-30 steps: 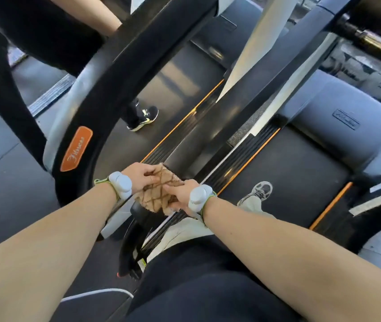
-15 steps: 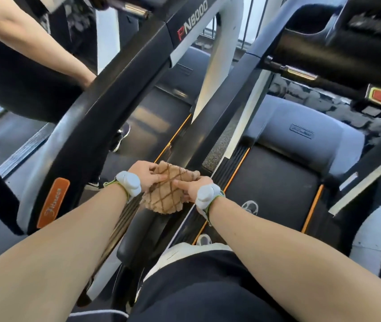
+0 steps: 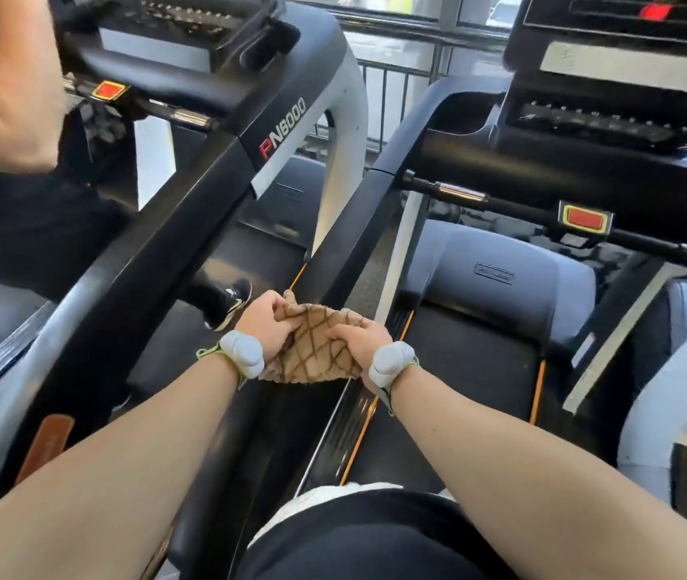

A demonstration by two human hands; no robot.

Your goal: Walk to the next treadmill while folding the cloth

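A tan cloth with a brown lattice pattern lies over the black side handrail of the right treadmill. My left hand grips the cloth's left part, fingers curled into the fabric. My right hand holds its right part, fingers bent over the top. Both wrists carry a white band device. The rail under the cloth is hidden.
The right treadmill's belt and grey motor cover lie to the right, its console above. Another person runs on the left treadmill marked PN6000, one shoe near my left hand. A window railing stands behind.
Both hands have slid the cloth forward and up along the handrail. My view has lifted, so the consoles and window have come into sight.
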